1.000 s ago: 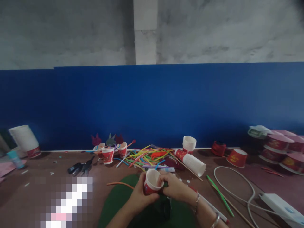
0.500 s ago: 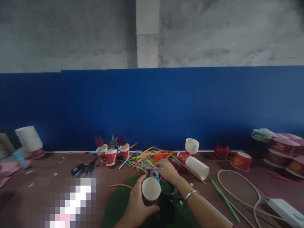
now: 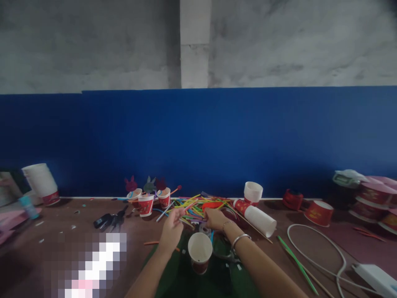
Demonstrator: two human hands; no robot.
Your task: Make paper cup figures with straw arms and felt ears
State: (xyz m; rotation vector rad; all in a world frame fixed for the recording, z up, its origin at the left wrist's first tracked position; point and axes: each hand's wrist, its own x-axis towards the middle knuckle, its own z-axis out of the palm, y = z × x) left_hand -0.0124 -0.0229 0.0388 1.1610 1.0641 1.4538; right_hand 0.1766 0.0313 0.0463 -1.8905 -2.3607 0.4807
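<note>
A paper cup [image 3: 200, 247] with a white inside stands upright on the dark green sheet [image 3: 173, 277], apart from both hands. My left hand [image 3: 172, 231] is closed in a pinch at the near left edge of a pile of colourful thin sticks [image 3: 190, 209]; whether a stick is between the fingertips is unclear. With fingers curled together, my right hand [image 3: 215, 219] rests at the right part of the pile, and what it grips is hidden. Just below it lies a roll of tape [image 3: 204, 228], partly covered. Dark scissors [image 3: 228, 255] lie right of the cup, under my right forearm.
Three decorated cups [image 3: 145, 205] stand behind to the left. A stack of cups [image 3: 259, 219] lies on its side at right, near an upright white cup [image 3: 253, 192]. Farther right are a red tub [image 3: 319, 212], a looped white cable [image 3: 313, 227] and green sticks [image 3: 296, 263].
My left hand has let go of the cup and moved up to the pile of sticks. The cup now stands by itself. My right hand stays at the pile, its fingers more curled.
</note>
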